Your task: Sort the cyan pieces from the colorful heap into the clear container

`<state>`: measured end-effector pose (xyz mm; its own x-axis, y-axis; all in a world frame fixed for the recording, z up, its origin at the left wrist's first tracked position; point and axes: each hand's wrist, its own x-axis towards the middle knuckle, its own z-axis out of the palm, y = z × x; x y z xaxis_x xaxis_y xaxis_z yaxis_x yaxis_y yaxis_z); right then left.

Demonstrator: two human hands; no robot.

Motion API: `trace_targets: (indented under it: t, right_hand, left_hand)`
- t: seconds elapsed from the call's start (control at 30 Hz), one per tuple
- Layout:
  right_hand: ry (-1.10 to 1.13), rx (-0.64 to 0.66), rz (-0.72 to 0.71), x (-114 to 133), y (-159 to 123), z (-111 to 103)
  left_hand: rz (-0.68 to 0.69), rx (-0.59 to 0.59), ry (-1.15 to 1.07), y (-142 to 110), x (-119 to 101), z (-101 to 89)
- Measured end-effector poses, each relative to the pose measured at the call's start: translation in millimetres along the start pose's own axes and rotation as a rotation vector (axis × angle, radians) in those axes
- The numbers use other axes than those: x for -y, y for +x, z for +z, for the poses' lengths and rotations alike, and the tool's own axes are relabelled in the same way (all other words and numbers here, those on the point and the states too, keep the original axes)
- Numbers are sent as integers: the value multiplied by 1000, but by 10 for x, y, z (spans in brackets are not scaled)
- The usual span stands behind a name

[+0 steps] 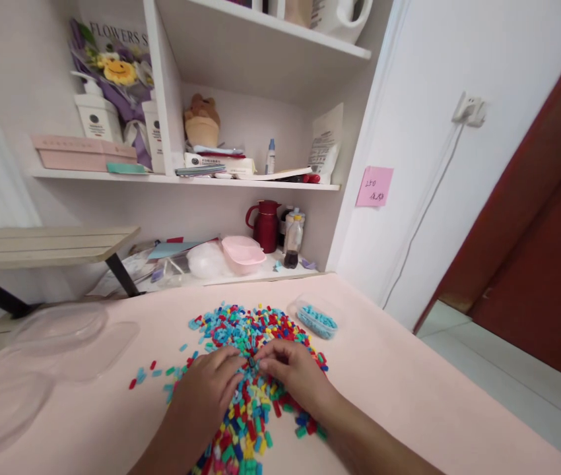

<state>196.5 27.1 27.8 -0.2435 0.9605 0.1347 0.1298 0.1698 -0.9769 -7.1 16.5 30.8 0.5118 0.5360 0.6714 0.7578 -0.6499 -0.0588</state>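
Note:
A pile of small coloured plastic pieces [245,330], red, blue, green and yellow, is spread on the pink table [409,389]. Both hands rest on top of the pile. My left hand [208,386] lies palm down with its fingers curled toward the middle. My right hand [293,369] meets it fingertip to fingertip. Between the fingertips sits a small dark piece [251,361], pinched by both hands. A clear dish of light blue pieces [317,320] stands just right of the pile, beyond my right hand.
Clear plastic lids or trays [57,336] lie at the table's left. Behind the table are shelves with a red jug [265,224], a pink box [243,254], bottles and papers. A pink sticky note [374,186] hangs on the wall; a red door is at right.

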Motion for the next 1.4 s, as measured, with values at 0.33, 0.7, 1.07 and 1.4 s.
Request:
trace_targets:
  t: [0.33,0.7,1.07,1.4]
  right_hand:
    - [396,10,115,220,-93,17]
    - [404,31,171,252,-125,77]
    - [527,85,129,195,-121,96]
    - [70,-137,-45,231,-6,-98]
  left_hand:
    - [38,-255,-13,78,-105,-62]
    - [-78,-219,-161,85,-225,-56]
    - [-149,-195,-227,75,-228,-4]
    - [-73,-256,-206,32,-185,131]
